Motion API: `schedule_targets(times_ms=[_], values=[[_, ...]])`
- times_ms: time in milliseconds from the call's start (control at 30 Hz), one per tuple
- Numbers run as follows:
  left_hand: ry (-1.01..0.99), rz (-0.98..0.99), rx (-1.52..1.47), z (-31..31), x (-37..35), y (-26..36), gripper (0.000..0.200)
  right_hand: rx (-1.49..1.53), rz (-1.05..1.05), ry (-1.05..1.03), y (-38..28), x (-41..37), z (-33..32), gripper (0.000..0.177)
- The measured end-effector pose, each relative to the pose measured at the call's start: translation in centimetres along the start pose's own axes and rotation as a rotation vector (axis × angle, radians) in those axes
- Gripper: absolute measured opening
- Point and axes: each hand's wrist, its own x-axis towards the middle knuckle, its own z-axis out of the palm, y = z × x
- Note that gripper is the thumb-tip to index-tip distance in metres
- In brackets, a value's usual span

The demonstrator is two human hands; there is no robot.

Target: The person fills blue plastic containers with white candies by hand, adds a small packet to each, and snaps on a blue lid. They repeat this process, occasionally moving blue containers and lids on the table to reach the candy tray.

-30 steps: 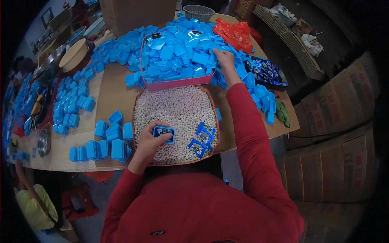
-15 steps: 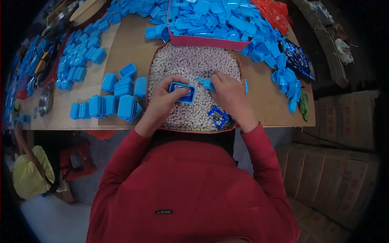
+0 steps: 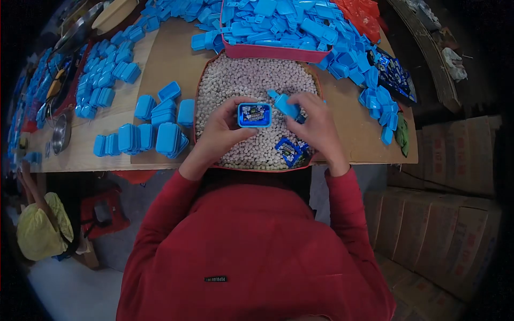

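Observation:
Between the fingers and thumb of my left hand [image 3: 227,125] is a small blue plastic box [image 3: 240,124] without its lid on. Inside it lies a shiny dark-blue printed packet [image 3: 255,114]. My right hand [image 3: 319,124] grips a light-blue plastic lid [image 3: 287,106] with a tab, held just right of the box and apart from it. Both hands are over a red-rimmed tray [image 3: 262,170] filled with small whitish pellets [image 3: 257,75]. Blue printed packets [image 3: 289,151] lie on the pellets below my right hand.
A pink-sided bin [image 3: 276,52] heaped with blue lids adjoins the tray's far edge. Closed blue boxes [image 3: 127,138] stand in groups at left. Loose blue box parts [image 3: 383,101] and a bag of packets [image 3: 395,77] lie right. Cartons [image 3: 433,230] are stacked on the floor; another person's arm [image 3: 33,195] shows far left.
My left hand has moved slightly right with the box, and its thumb has left the packet for the box's edge. My right hand has turned the lid so more of it shows.

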Motion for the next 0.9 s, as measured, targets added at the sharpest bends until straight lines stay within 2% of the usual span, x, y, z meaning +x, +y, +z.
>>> schedule_targets(times_ms=[33, 167, 267, 500, 667, 767, 800, 867, 900], values=[[-0.003, -0.007, 0.008, 0.0, 0.1, -0.2, 0.058, 0.168, 0.109, 0.026, -1.2, 0.4, -1.1, 0.03], [-0.01, 0.011, 0.067, 0.1, -0.2, -0.8, 0.055, 0.176, -0.254, -0.028, -5.2, 1.4, -1.8, 0.028], [-0.022, -0.037, 0.108, 0.2, -0.3, 0.2, 0.052, 0.127, -0.32, -0.037, -5.2, 1.5, -0.9, 0.028], [-0.018, 0.025, 0.176, 0.1, -0.4, -0.1, 0.052, 0.123, -0.382, -0.02, -5.1, 1.2, -0.8, 0.028], [-0.001, -0.008, 0.099, 0.6, -0.9, 1.3, 0.051, 0.146, -0.37, 0.03, -5.2, 1.1, -0.1, 0.029], [-0.01, 0.005, -0.022, 0.5, -1.0, 1.1, 0.048, 0.243, -0.33, 0.068, -5.0, 0.7, 0.4, 0.028], [-0.018, 0.009, -0.064, 0.4, -0.9, 1.0, 0.047, 0.416, -0.133, 0.1, -5.3, 0.5, 0.7, 0.029], [-0.049, 0.025, 0.042, 0.2, -0.9, 1.2, 0.049, 0.755, 0.271, 0.164, -6.1, 0.0, 1.3, 0.029], [-0.065, 0.032, 0.092, 0.3, -1.0, 1.2, 0.05, 0.824, 0.313, 0.05, -5.8, -0.1, 1.2, 0.03]])
